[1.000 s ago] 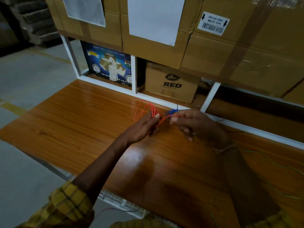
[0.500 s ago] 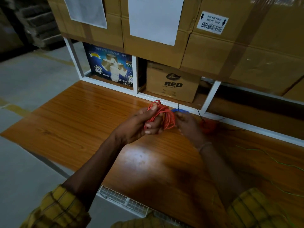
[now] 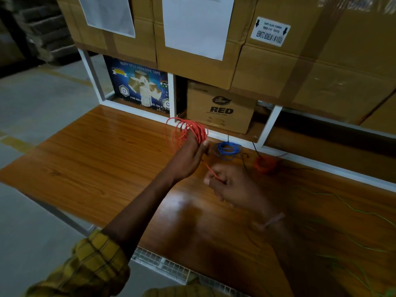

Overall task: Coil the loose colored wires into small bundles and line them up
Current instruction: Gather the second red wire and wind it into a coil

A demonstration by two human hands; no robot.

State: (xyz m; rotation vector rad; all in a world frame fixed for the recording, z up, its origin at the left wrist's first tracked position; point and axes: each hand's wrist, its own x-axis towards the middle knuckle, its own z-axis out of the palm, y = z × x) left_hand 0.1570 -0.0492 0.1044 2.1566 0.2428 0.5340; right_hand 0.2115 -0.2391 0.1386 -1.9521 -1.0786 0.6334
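Around my left hand (image 3: 190, 155) the red wire (image 3: 188, 130) sits in springy loops, thumb pressing them down; light, thin, apt to uncoil, so I'd take it where the turns cross. My right hand (image 3: 231, 185), nearer me, pinches its loose tail above the worktop (image 3: 96, 159).
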